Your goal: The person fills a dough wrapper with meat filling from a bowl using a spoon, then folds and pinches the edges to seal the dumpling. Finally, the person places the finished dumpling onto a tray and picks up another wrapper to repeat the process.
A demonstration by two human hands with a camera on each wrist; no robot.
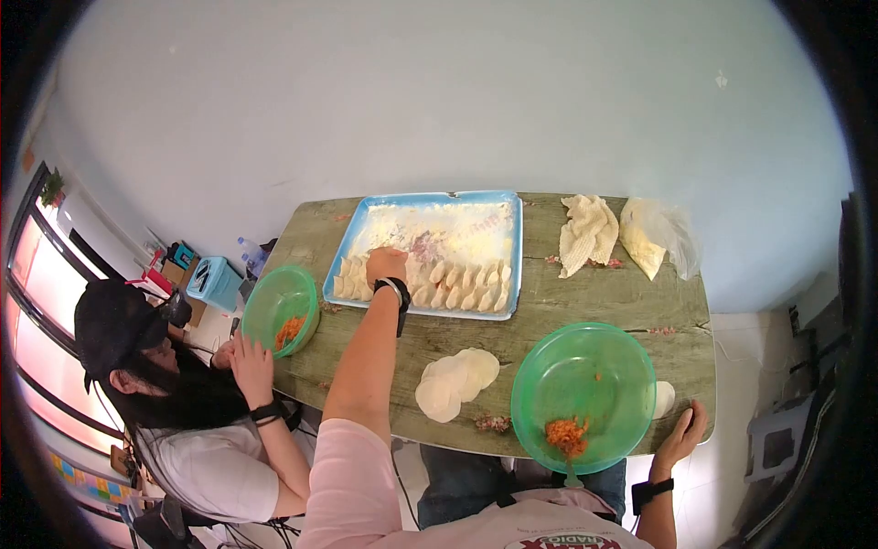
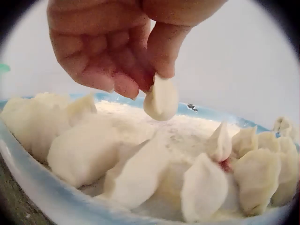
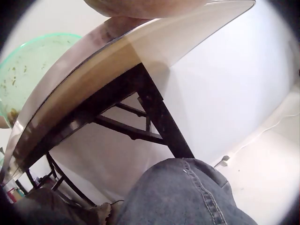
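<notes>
My left hand [image 1: 386, 267] is over the blue tray [image 1: 448, 215]. In the left wrist view its thumb and fingers pinch a small pale dumpling [image 2: 161, 101] by the top edge, held above the floured tray bottom. Rows of folded dumplings [image 1: 471, 285] stand along the tray's near side, on both sides of the hand. At the table's right edge rests my right hand [image 1: 681, 436], holding nothing, beside a single round wrapper [image 1: 665, 399]. The right wrist view shows only a blurred part of that hand at the top.
Before me stands a green bowl [image 1: 585, 357] with orange filling [image 1: 567, 435]. Several overlapping wrappers [image 1: 448, 389] lie left of it. A cloth [image 1: 587, 233] and a plastic bag [image 1: 672, 240] sit at the back right. Another person [image 1: 201, 457] sits at left by a second green bowl [image 1: 274, 297].
</notes>
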